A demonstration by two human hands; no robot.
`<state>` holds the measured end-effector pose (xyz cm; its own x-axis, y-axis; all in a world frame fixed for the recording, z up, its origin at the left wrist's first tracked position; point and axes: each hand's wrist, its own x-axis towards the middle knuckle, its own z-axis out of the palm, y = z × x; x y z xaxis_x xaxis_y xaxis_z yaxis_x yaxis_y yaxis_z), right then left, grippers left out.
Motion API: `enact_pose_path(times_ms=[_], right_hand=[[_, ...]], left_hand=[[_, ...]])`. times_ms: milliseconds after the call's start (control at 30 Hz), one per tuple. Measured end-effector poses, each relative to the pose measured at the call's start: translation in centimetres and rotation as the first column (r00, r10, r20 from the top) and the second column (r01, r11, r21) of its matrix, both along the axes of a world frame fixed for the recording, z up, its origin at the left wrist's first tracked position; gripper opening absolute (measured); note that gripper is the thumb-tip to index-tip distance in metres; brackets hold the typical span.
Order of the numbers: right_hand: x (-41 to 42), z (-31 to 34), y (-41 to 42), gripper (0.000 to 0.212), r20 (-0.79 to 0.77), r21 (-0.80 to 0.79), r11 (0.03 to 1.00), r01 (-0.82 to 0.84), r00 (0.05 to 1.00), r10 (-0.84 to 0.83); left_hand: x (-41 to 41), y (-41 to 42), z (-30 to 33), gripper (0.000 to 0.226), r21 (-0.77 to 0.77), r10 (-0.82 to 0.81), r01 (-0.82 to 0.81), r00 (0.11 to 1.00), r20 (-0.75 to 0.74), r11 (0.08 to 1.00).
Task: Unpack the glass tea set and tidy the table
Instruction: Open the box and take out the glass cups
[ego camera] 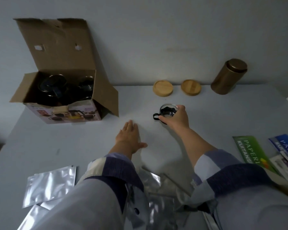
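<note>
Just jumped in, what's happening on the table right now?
A person is unpacking a tea set. The right hand grips a glass cup with a black handle, at the white table near two wooden coasters. The left hand lies flat and empty. The open cardboard box still holds glassware.

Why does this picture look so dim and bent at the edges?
Head view: the light is low, so the inside of the cardboard box is nearly black; the wide lens bows the table edge; the foil pouches catch glare; the sleeves nearest the camera look soft.
</note>
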<state>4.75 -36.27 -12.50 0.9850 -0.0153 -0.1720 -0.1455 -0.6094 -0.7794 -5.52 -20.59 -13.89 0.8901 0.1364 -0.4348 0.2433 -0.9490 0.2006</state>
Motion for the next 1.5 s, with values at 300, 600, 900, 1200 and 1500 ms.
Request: enact_pose_path(times_ms=[300, 600, 900, 1200, 1500], right_hand=[[0.4, -2.8, -0.5, 0.087, 0.024, 0.009, 1.000, 0.020, 1.000, -0.020], [0.2, -1.4, -0.9, 0.125, -0.031, -0.047, 0.996, -0.070, 0.997, 0.068], [-0.6, 5.6, 1.6, 0.087, -0.023, -0.478, 0.853, -0.211, 0.973, 0.228], [-4.1, 9.4, 14.6, 0.057, 0.115, -0.330, 0.821, -0.465, 0.844, 0.524], [-5.7, 9.7, 26.4, 0.029, 0.106, -0.485, 0.713, -0.506, 0.776, 0.622]], left_hand=[[0.5, -0.2, -1.0, 0.104, -0.040, 0.031, -0.032, 0.999, -0.021, 0.999], [0.9, 0.0, -0.5, 0.105, -0.015, 0.012, -0.013, 0.998, -0.068, 1.000], [0.4, 2.8, 4.3, 0.047, -0.055, 0.094, -0.082, 0.957, 0.274, 0.995], [-2.5, 13.5, 9.4, 0.048, 0.066, 0.176, -0.310, 0.689, 0.702, 0.948], [-4.4, 23.5, 7.8, 0.081, 0.146, 0.322, -0.406, 0.859, 0.399, 0.902]])
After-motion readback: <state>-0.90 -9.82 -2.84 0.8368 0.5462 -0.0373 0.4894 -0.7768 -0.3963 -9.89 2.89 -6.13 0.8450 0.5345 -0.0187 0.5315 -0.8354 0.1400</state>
